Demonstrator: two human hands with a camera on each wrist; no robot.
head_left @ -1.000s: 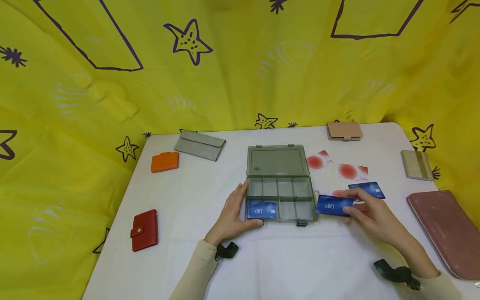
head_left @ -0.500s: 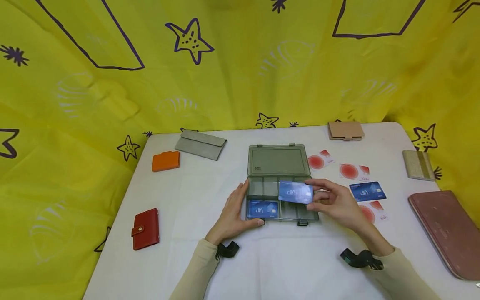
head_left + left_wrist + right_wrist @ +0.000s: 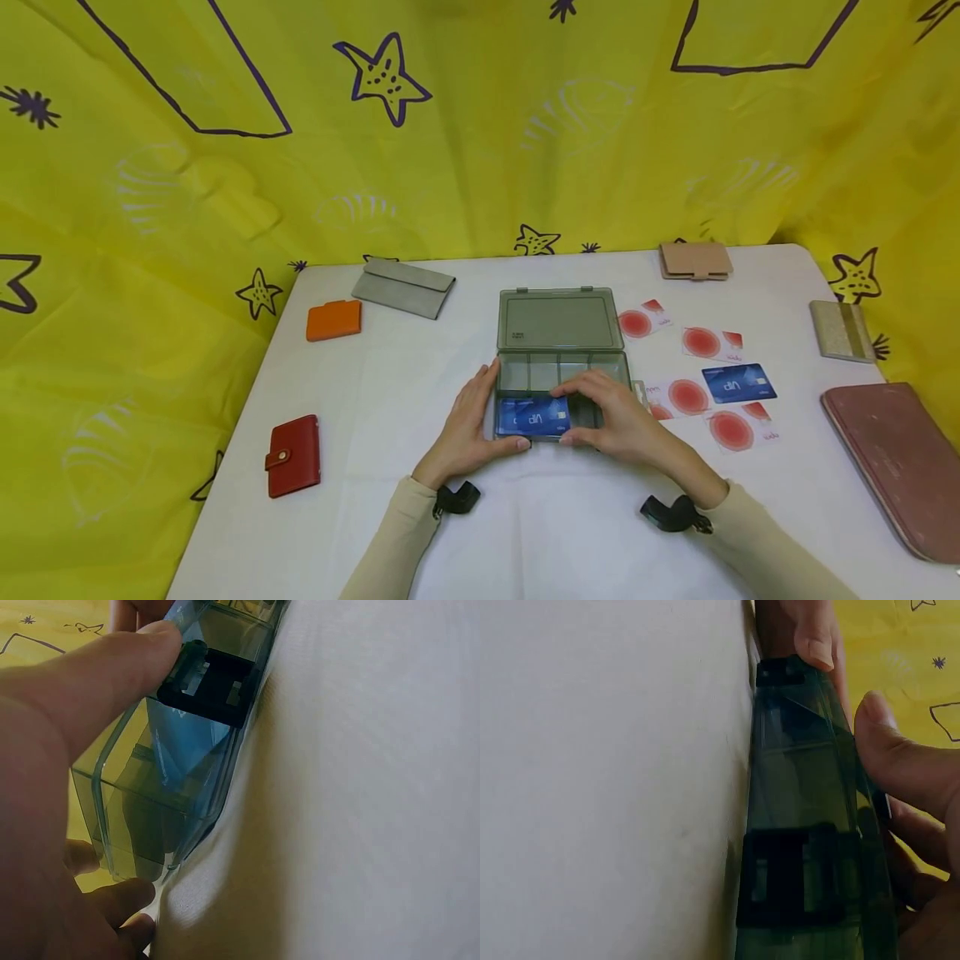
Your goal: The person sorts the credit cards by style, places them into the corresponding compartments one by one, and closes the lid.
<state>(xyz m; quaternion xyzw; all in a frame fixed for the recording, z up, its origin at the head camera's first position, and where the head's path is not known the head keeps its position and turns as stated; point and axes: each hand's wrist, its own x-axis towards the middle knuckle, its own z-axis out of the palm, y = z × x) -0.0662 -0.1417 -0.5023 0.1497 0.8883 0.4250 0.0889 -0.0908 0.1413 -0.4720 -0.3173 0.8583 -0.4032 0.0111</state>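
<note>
Head view: starred yellow cloth (image 3: 465,167) backed the white table (image 3: 390,375); right hand (image 3: 618,423) pinched a blue card (image 3: 534,417), left hand (image 3: 467,433) gripped the box (image 3: 543,372).

yellow sheeting (image 3: 487,167), falling in soft folds, encloses a white-covered table (image 3: 405,375) at the back and both sides. its printed pattern comprises dark-outlined starfish (image 3: 382,79), spiky bursts (image 3: 33,107), large angular outlines (image 3: 750,70) cut by the upper edge, and faint pale fish (image 3: 581,112). the table's far right corner is rounded; its white covering shows shallow creases under diffuse light.
</note>
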